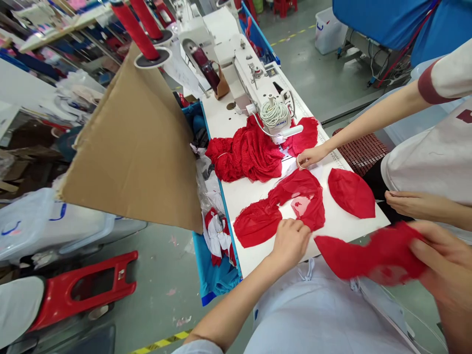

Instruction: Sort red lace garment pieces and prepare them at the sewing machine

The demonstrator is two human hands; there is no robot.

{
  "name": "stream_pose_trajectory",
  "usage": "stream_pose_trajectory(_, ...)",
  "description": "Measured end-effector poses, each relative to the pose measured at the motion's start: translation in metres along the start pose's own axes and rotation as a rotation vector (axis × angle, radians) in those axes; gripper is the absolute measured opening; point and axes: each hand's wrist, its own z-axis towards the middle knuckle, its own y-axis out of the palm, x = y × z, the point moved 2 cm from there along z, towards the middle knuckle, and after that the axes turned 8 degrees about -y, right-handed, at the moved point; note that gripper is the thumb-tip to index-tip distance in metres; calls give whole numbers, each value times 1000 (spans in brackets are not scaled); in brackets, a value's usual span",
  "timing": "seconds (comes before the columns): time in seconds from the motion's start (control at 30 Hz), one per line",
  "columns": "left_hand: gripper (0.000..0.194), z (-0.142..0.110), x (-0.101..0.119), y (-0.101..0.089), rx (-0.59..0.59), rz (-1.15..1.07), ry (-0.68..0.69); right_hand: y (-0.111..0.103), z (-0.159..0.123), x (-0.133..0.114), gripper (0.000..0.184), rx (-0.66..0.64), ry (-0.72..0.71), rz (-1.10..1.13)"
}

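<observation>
Toward the lower right, my right hand (442, 255) grips a red fabric piece (368, 253) by one end, slightly blurred. This piece hangs in front of the table's near edge. My left hand (293, 241) has its fingers curled at the near edge of a red lace piece (258, 221) lying spread on the white table; its fingertips are hidden. A pinkish print patch (301, 205) shows within that lace. Right of it lies a flat red cup-shaped piece (352, 192). A bunched heap of red lace (247, 152) rests beside the sewing machine (275, 110).
A co-worker at the right has one hand (311, 156) near the machine and another hand (416, 201) beside the table corner. A cardboard sheet (136, 147) stands left of the table. Below hangs a blue cloth bin (217, 280). A red stool (88, 285) stands lower left.
</observation>
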Motion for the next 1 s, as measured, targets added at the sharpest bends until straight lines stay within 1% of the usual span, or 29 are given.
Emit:
stream_pose_trajectory(0.07,17,7,-8,1,32,65,-154,18,27,9,44,95,39,63)
stream_pose_trajectory(0.1,16,11,-11,-1,55,67,-199,25,39,15,47,107,55,95)
stream_pose_trajectory(0.13,24,15,-11,-3,80,41,-216,30,50,20,49,100,57,122)
stream_pose_trajectory(0.2,42,23,-6,-10,113,-111,-170,35,64,31,49,35,67,154)
stream_pose_trajectory(0.23,46,27,-1,-13,106,-230,-113,36,67,35,48,-10,71,164)
stream_pose_trajectory(0.3,42,37,11,-20,50,-496,4,37,69,39,44,-99,89,184)
stream_pose_trajectory(0.33,38,43,16,-22,16,-618,33,38,68,40,42,-136,97,193)
stream_pose_trajectory(0.37,36,50,21,-23,-19,-726,32,38,68,39,41,-168,105,198)
stream_pose_trajectory(0.43,36,63,25,-22,-115,-899,-27,39,68,38,41,-224,115,197)
stream_pose_trajectory(0.53,40,79,22,-14,-325,-1127,-129,40,72,38,46,-277,91,137)
stream_pose_trajectory(0.57,42,82,19,-11,-359,-1202,-156,39,74,40,48,-270,69,98)
stream_pose_trajectory(0.63,47,84,11,-7,-353,-1322,-192,38,78,45,48,-229,18,15)
stream_pose_trajectory(0.7,49,84,5,-3,-331,-1383,-213,37,80,52,46,-187,-20,-39)
stream_pose_trajectory(0.77,48,82,0,3,-350,-1410,-238,37,80,60,44,-164,-38,-56)
stream_pose_trajectory(0.87,49,80,-5,10,-389,-1427,-313,37,80,75,43,-107,-39,-34)
stream_pose_trajectory(0.93,49,79,-7,14,-464,-1350,-323,36,81,86,43,-53,-13,-4)
stream_pose_trajectory(1.0,48,78,-9,15,-526,-1242,-281,36,81,95,45,-29,19,13)
